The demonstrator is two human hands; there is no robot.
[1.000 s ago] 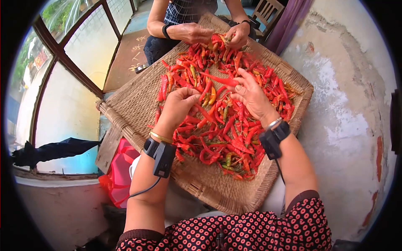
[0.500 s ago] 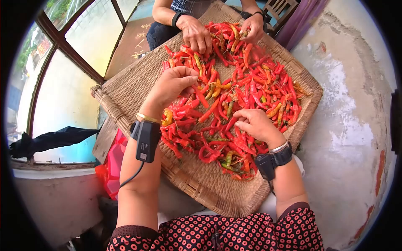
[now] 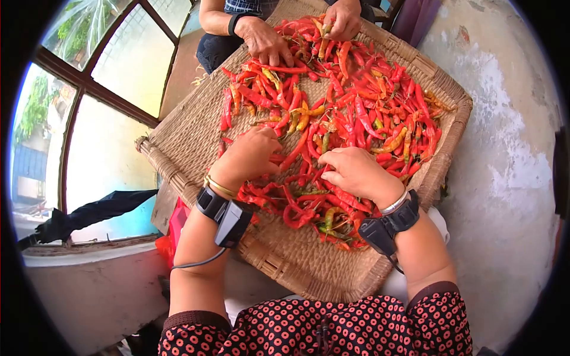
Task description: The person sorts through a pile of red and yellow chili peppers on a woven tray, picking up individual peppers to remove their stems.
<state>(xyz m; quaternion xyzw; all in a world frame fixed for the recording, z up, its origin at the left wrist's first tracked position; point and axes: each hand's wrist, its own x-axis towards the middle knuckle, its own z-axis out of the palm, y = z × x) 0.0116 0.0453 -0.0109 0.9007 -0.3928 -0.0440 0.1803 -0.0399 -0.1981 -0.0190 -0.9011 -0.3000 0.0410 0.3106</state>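
Many red chili peppers [image 3: 356, 118], a few of them yellow or green, lie heaped on a large woven tray [image 3: 196, 127]. Over the heap's left side is my left hand [image 3: 249, 153], back upward, its curled fingers pointing right and down among the peppers. Those fingertips are mostly hidden, and I cannot tell what is in them. My right hand [image 3: 363, 173] is near the middle of the heap, thumb and forefinger closed around a red chili pepper [image 3: 325, 170]. Its other fingers are tucked under the palm.
Across the tray, another person's two hands [image 3: 264, 43] work in the far peppers. A dark folded umbrella [image 3: 95, 215] leans by the window [image 3: 113, 148] on the left. A red plastic bag [image 3: 177, 231] is below the tray's left edge. The plastered wall [image 3: 499, 196] stands on the right.
My left hand has come down and toward me, from the upper left of the heap to lower among the peppers. My right hand stays nearly in place. The view has shifted slightly.
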